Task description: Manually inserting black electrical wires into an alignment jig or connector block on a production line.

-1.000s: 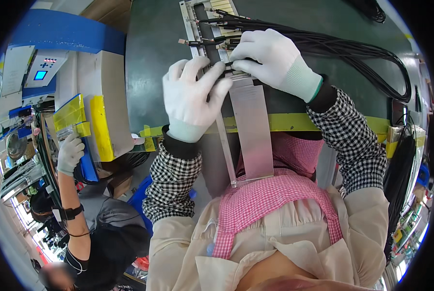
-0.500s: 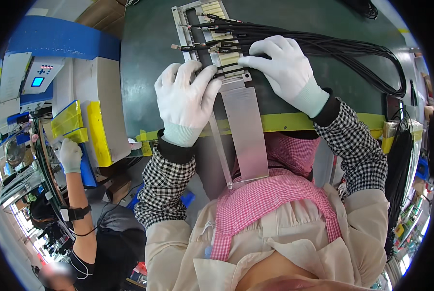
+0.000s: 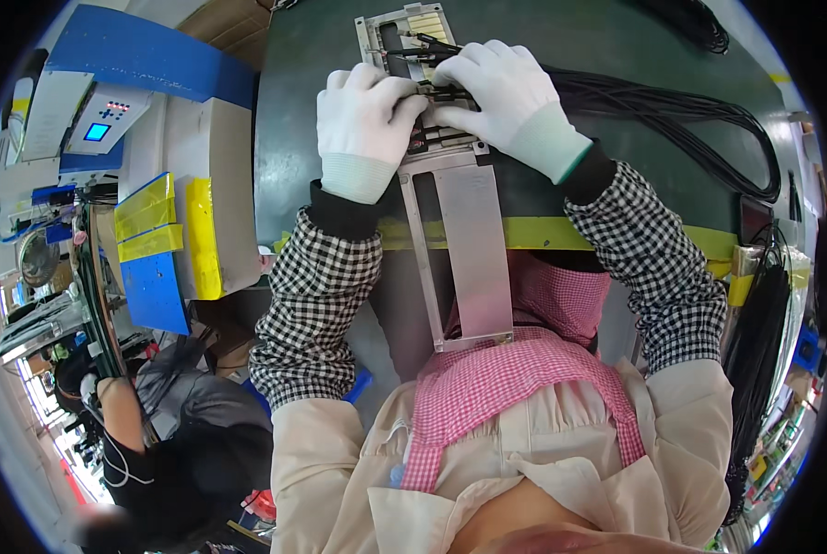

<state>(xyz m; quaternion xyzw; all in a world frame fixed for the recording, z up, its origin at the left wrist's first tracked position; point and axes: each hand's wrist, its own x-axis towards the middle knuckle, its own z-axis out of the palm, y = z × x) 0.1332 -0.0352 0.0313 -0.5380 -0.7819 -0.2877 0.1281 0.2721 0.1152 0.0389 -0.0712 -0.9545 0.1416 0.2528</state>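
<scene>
A metal fixture (image 3: 364,37) with cream slotted blocks lies on the green table, with several black cables (image 3: 653,111) laid across it and trailing right in a bundle. My left hand (image 3: 367,129), in a white knitted glove, is at the fixture's left side. Its thumb and forefinger pinch a black cable near its end. From the right, my gloved right hand (image 3: 510,106) grips the same cable between thumb and forefinger. The fingers hide most of the cable ends there. A flat metal plate (image 3: 473,249) extends from the fixture over the table edge toward my apron.
Yellow tape (image 3: 538,233) runs along the near edge of the green table (image 3: 293,120). A blue and white machine (image 3: 233,185) with a small screen stands at left. More black cables (image 3: 755,351) hang at right. A co-worker (image 3: 192,415) sits at lower left.
Both hands have moved farther up the fixture, and my right hand has come left, closer to my left hand. The co-worker's gloved hand has left the yellow-taped machine. The view has shifted slightly.
</scene>
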